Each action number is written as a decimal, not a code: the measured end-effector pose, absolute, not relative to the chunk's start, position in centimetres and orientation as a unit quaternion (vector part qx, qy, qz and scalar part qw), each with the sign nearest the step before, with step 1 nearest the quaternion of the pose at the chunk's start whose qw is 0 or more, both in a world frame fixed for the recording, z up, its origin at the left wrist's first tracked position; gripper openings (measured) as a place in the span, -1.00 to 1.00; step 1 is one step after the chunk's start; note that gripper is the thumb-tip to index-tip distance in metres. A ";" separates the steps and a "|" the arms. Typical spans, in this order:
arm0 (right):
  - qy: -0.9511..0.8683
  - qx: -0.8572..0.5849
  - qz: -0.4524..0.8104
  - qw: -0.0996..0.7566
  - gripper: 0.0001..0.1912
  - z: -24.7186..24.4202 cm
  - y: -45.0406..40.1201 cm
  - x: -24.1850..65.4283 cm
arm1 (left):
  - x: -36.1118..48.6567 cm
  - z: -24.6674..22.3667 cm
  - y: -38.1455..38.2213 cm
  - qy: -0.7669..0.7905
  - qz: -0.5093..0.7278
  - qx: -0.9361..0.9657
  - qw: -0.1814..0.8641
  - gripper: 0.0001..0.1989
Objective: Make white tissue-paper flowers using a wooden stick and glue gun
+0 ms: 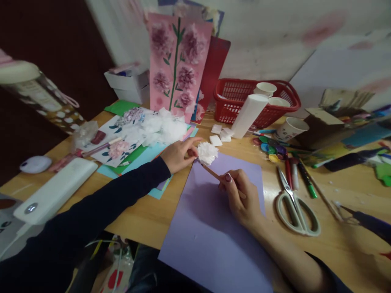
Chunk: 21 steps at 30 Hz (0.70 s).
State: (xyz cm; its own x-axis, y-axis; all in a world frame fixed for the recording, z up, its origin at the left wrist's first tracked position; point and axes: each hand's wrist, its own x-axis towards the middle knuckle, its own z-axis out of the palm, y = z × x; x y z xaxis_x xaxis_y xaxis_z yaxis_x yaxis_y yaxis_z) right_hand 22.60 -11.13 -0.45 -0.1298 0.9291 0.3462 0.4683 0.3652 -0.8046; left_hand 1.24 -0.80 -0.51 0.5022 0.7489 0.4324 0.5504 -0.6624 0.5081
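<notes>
A white ruffled paper flower [208, 153] lies at the top edge of a purple sheet [214, 219]. My left hand [180, 155] is beside the flower's left side, thumb and index finger close together near its edge; what they pinch, if anything, is too small to make out. My right hand [241, 193] grips a thin brown stick [211, 172], its tip at the flower's lower edge. Small folded white squares [216, 141] lie just behind the flower, next to an upright white roll [249, 116].
Scissors [295, 209], pens and paint pots [270, 149] lie to the right. Behind stand a red basket [224, 110], a paper cup [291, 129] and a pink flower picture [180, 65]. Fluffy white paper [163, 127] covers coloured sheets at left, near a white power bank [56, 191].
</notes>
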 end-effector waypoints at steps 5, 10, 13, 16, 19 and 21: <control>-0.741 -0.511 0.224 0.374 -0.85 -0.8 -10.4 21.8 | 1.4 -0.7 -0.6 0.381 0.325 0.848 0.174 -0.45; -0.761 -0.516 0.198 0.340 -0.87 -0.9 -10.3 21.3 | 1.5 -1.0 -0.4 0.371 0.328 0.846 0.197 -0.46; -0.765 -0.513 0.180 0.345 -0.85 -0.8 -10.4 21.3 | 1.4 -1.0 -0.4 0.370 0.321 0.850 0.192 -0.47; -0.762 -0.522 0.164 0.347 -0.83 -0.7 -10.5 21.3 | 1.4 -0.6 -0.6 0.373 0.314 0.853 0.185 -0.47; -0.760 -0.528 0.160 0.343 -0.83 -0.7 -10.5 21.3 | 1.4 -0.3 -0.7 0.374 0.307 0.856 0.180 -0.48; -0.760 -0.532 0.160 0.338 -0.83 -0.8 -10.4 21.2 | 1.4 -0.3 -0.7 0.377 0.304 0.857 0.175 -0.48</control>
